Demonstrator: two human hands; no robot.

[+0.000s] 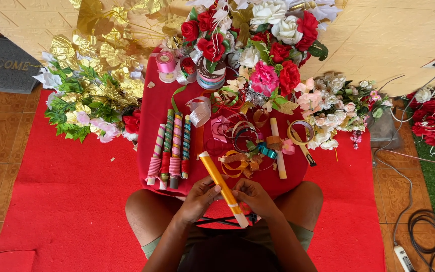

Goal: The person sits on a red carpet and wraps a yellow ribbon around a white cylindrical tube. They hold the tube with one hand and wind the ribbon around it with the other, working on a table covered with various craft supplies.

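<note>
**Wrapping the Stick: Ribbon Control at the Lower End**

We hold a stick wrapped in yellow-orange ribbon [221, 185] slantwise over the near edge of the low red-covered table [152, 116], above our lap. Its upper end points up and left toward the table; its bare pale end points down and right. The left hand [199, 198] closes around the shaft from the left, fingers clamped on the wrapped part. The right hand [254, 198] pinches the shaft near the boundary between ribbon and bare stick, fingertips together on it.

To do this step well, in our judgement, we keep the left-hand grip firm so the stick cannot rotate freely, and we hold the ribbon edge flat under the right fingertips, so each turn overlaps the last without gaps.

Beyond the stick, four finished sticks with striped wrapping [171, 150] lie side by side on the table to the left. To the right lie a plain pale stick [278, 151], loose ribbon curls [242, 138] and a tape ring [300, 132]. A pink ribbon spool [165, 62] stands further back. Artificial red and white roses [273, 35] and gold leaves [101, 50] border the far side. A red mat [66, 201] covers the tiled floor; cables [424, 221] lie to the right.
</note>
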